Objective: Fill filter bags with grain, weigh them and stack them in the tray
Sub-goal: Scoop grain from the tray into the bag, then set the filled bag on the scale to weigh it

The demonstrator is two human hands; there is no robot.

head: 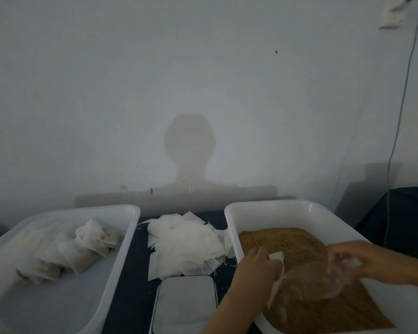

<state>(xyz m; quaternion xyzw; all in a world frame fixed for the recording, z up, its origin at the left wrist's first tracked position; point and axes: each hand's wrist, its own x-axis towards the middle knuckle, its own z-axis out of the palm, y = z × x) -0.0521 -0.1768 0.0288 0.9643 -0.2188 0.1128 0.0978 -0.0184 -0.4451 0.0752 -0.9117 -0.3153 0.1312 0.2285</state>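
Observation:
A white tub (270, 208) on the right holds brown grain (280, 239). Over it my left hand (253, 271) grips a white filter bag (276, 283) by its mouth. My right hand (362, 261) holds a clear scoop (314, 280) full of grain against the bag's opening; the hand is blurred. A pile of empty filter bags (186, 242) lies on the dark table between the tubs. The scale (185, 304) sits in front of that pile with nothing on its platform. On the left, a white tray (121, 251) holds several filled bags (82, 247).
A grey wall rises close behind the table. A cable (401, 112) hangs down the wall from a socket (393, 15) at the top right. A dark cloth-covered surface (401, 213) stands to the right of the grain tub.

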